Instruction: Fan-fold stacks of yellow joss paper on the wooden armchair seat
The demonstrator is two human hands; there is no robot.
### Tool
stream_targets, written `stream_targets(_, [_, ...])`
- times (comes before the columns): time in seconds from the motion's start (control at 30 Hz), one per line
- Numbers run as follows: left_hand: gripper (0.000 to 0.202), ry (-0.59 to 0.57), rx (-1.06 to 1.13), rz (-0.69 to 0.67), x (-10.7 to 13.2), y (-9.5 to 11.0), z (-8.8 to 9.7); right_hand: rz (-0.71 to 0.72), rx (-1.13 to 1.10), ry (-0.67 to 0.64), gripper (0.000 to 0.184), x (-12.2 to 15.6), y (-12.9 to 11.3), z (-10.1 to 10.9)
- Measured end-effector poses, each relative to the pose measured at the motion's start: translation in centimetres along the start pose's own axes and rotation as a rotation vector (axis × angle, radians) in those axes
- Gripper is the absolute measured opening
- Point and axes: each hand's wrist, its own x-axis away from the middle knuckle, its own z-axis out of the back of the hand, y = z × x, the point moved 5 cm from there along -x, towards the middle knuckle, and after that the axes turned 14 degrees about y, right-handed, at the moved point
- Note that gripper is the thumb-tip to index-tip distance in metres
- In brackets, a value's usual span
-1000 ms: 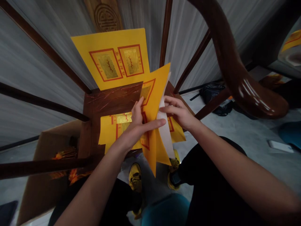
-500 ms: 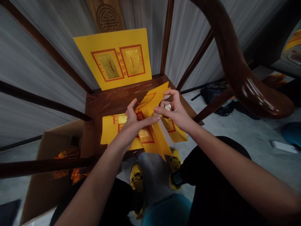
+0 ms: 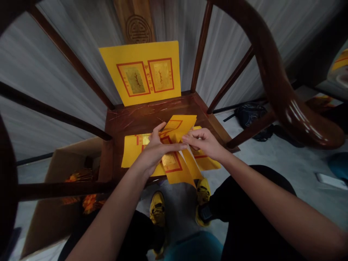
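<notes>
Both hands meet over the seat of a dark wooden chair point(image 3: 141, 117). My left hand point(image 3: 154, 150) pinches a folded yellow paper sheet point(image 3: 178, 165) with red-framed gold print, its thumb up and fingers on the sheet. My right hand point(image 3: 205, 143) grips the same sheet from the right, fingers curled on its fold. More yellow sheets point(image 3: 132, 154) lie flat on the seat under the hands. Another yellow sheet point(image 3: 144, 72) stands upright against the chair back.
An open cardboard box point(image 3: 58, 195) with orange and yellow paper inside stands on the floor at the left. The chair's curved armrest point(image 3: 282, 83) arcs across the right. My yellow shoes point(image 3: 157, 210) show below the seat. A dark bag point(image 3: 251, 114) and a white phone-like object point(image 3: 330, 180) lie on the floor.
The yellow sheet, held upright and open a second ago, has been folded down and flattened toward the seat. Both hands have come lower and closer together. The view shifted slightly.
</notes>
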Motion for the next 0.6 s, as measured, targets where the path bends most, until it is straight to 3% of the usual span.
stream_targets(0.1, [0.112,0.056,-0.043,-0.04,-0.4,-0.4,0.7,-0.066,0.004,0.004,0.063,0.1,0.7,-0.2])
stream_targets(0.27, [0.099,0.159,-0.194,-0.135,-0.7,0.0,1.6,-0.149,0.052,0.025,0.04,0.1,1.7,-0.3])
stream_targets(0.47, [0.096,0.251,-0.4,-0.185,-0.1,0.4,1.4,-0.057,0.217,0.172,0.028,0.1,1.1,-0.5])
stream_targets(0.6, [0.098,0.236,-0.478,-0.208,0.4,0.4,1.6,-0.031,0.347,0.161,0.031,0.2,1.7,-1.3])
